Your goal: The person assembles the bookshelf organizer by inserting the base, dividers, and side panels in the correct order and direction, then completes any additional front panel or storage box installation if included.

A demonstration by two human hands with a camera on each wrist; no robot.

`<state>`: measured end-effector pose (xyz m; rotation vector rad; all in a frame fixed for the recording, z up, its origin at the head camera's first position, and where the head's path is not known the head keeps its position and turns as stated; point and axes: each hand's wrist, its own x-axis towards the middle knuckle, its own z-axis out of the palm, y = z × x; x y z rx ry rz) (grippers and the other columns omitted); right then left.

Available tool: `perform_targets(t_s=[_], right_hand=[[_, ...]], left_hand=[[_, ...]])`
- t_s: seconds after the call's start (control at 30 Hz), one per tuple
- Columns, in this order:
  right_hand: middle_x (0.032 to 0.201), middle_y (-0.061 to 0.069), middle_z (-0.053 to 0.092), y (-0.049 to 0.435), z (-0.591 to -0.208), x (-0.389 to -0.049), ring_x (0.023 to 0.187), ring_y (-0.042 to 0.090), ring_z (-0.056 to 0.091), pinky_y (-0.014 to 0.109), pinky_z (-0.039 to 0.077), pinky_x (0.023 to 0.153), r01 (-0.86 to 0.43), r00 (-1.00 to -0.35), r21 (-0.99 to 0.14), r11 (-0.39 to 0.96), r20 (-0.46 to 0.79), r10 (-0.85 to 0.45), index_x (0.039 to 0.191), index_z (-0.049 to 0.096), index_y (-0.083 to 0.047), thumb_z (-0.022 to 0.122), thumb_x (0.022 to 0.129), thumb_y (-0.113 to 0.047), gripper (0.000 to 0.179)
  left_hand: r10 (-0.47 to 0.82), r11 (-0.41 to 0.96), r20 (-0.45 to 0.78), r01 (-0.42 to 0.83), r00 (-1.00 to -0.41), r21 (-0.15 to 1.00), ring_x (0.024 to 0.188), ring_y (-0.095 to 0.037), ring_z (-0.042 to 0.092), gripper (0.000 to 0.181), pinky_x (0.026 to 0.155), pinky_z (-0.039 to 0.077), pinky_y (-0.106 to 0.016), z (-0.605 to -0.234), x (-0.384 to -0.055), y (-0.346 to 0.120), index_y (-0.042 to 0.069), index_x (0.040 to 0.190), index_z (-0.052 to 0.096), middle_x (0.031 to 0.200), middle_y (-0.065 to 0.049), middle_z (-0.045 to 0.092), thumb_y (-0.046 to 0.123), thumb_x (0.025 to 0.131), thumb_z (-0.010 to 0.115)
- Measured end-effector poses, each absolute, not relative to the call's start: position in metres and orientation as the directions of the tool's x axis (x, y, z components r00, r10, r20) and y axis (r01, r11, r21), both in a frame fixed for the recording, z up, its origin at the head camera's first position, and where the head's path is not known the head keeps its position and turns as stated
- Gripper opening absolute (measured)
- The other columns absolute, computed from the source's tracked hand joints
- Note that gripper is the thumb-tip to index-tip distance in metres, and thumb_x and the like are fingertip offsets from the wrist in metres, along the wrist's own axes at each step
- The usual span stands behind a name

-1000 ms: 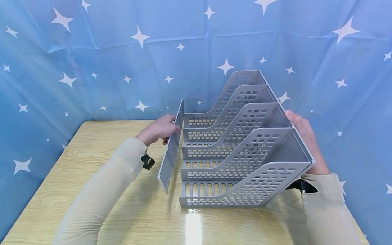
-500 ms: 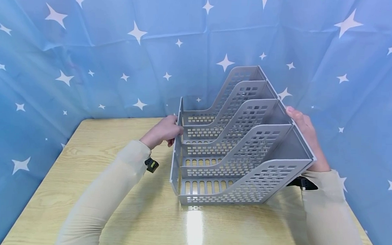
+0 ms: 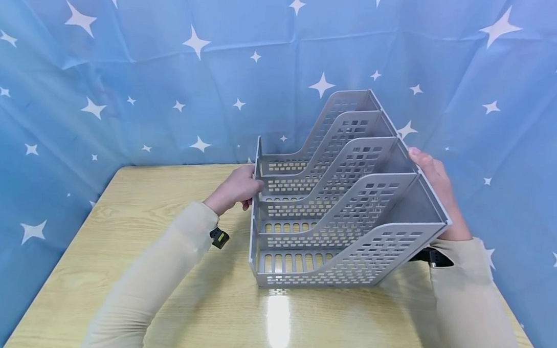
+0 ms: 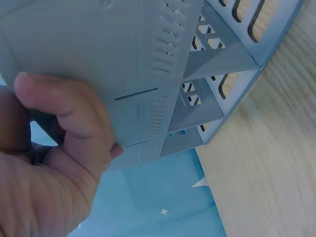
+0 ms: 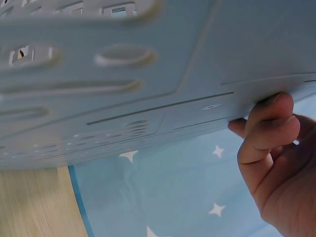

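A grey plastic file organizer (image 3: 351, 197) with several perforated, sloping dividers stands tilted on the table. At its low left end, my left hand (image 3: 235, 189) grips a flat grey panel (image 3: 255, 229) by its upper edge. That panel lies along the front ends of the dividers. In the left wrist view the curled fingers (image 4: 86, 123) lie against the panel's outer face. My right hand (image 3: 436, 187) holds the organizer's tall back wall at the right, its thumb at the edge. The right wrist view shows its bent fingers (image 5: 269, 128) against the back wall (image 5: 197, 64).
Beneath the organizer is a light wood-grain table (image 3: 200, 304). A blue curtain with white stars (image 3: 171, 78) hangs behind and to both sides. Each wrist wears a black strap, the left one (image 3: 219, 237) showing below the sleeve.
My left hand has moved right with the panel, bringing it from a slanted position apart from the organizer to against the divider ends. My right hand keeps its hold on the back wall.
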<state>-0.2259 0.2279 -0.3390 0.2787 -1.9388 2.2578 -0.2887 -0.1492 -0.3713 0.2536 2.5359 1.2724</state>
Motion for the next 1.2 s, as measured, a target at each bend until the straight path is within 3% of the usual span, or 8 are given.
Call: perform_targets(t_s=[0.23,0.47,0.67,0.73,0.8,0.9,0.97,1.2], right_hand=[[0.086,-0.003,0.077,0.23,-0.339,-0.227,0.071,0.007,0.071,0.021,0.058,0.061,-0.241,-0.969,-0.958,-0.158,0.247,-0.019,0.097,0.08,-0.017,0.048,0.11,-0.023,0.035],[0.087,-0.004,0.077,0.233,-0.338,-0.228,0.072,0.006,0.071,0.02,0.057,0.061,-0.226,-0.973,-0.965,-0.135,0.231,-0.024,0.097,0.08,-0.019,0.049,0.11,-0.025,0.034],[0.088,-0.005,0.077,0.235,-0.339,-0.227,0.072,0.006,0.071,0.022,0.057,0.058,-0.221,-0.974,-0.972,-0.076,0.224,-0.039,0.101,0.079,-0.022,0.048,0.11,-0.029,0.033],[0.086,-0.005,0.076,0.235,-0.339,-0.227,0.069,0.006,0.07,0.021,0.056,0.057,-0.229,-0.972,-0.971,-0.068,0.232,-0.037,0.099,0.079,-0.022,0.047,0.11,-0.029,0.034],[0.084,-0.005,0.076,0.234,-0.339,-0.228,0.068,0.006,0.069,0.021,0.056,0.056,-0.234,-0.971,-0.97,-0.073,0.237,-0.038,0.097,0.079,-0.021,0.048,0.11,-0.029,0.035],[0.083,-0.006,0.076,0.233,-0.338,-0.23,0.067,0.005,0.068,0.019,0.054,0.057,-0.25,-0.967,-0.967,-0.057,0.252,-0.029,0.095,0.079,-0.022,0.047,0.11,-0.028,0.036],[0.084,-0.007,0.076,0.233,-0.338,-0.231,0.069,0.004,0.069,0.018,0.055,0.059,-0.247,-0.968,-0.967,-0.066,0.25,-0.029,0.096,0.079,-0.023,0.046,0.11,-0.026,0.036],[0.084,-0.008,0.075,0.233,-0.338,-0.231,0.072,0.003,0.069,0.015,0.055,0.065,-0.218,-0.975,-0.97,-0.107,0.222,-0.026,0.096,0.078,-0.025,0.045,0.11,-0.025,0.036]], left_hand=[[0.245,0.598,-0.169,0.012,-0.955,0.802,0.039,-0.015,0.048,0.04,0.04,0.049,-0.034,-0.373,-0.286,-0.145,-0.001,0.132,0.06,0.071,-0.014,0.065,0.007,0.095,0.046],[0.215,0.62,-0.148,0.018,-0.965,0.784,0.039,-0.015,0.046,0.039,0.039,0.046,-0.03,-0.38,-0.283,-0.139,-0.001,0.136,0.055,0.088,-0.019,0.071,0.009,0.101,0.044],[0.182,0.766,-0.168,0.033,-0.969,0.642,0.038,-0.019,0.055,0.041,0.042,0.048,-0.03,-0.399,-0.278,-0.131,-0.011,0.13,0.049,0.079,-0.017,0.064,0.021,0.112,0.03],[0.165,0.81,-0.135,0.056,-0.977,0.584,0.046,-0.025,0.062,0.048,0.048,0.053,-0.035,-0.404,-0.276,-0.128,-0.013,0.133,0.046,0.081,-0.019,0.064,0.026,0.114,0.026],[0.144,0.839,-0.06,0.089,-0.988,0.537,0.066,-0.033,0.07,0.054,0.062,0.059,-0.042,-0.408,-0.274,-0.125,-0.015,0.144,0.037,0.097,-0.026,0.067,0.029,0.114,0.026],[0.139,0.881,0.032,0.138,-0.99,0.452,0.095,-0.041,0.07,0.062,0.084,0.059,-0.05,-0.413,-0.272,-0.121,-0.011,0.158,0.017,0.126,-0.032,0.061,0.03,0.114,0.03],[0.143,0.898,0.059,0.155,-0.988,0.411,0.101,-0.042,0.068,0.066,0.088,0.057,-0.051,-0.417,-0.272,-0.119,-0.007,0.162,0.008,0.138,-0.032,0.056,0.031,0.114,0.033],[0.144,0.937,0.041,0.15,-0.989,0.315,0.08,-0.032,0.067,0.07,0.068,0.057,-0.045,-0.429,-0.273,-0.12,-0.003,0.163,0.015,0.122,-0.023,0.066,0.044,0.113,0.029]])
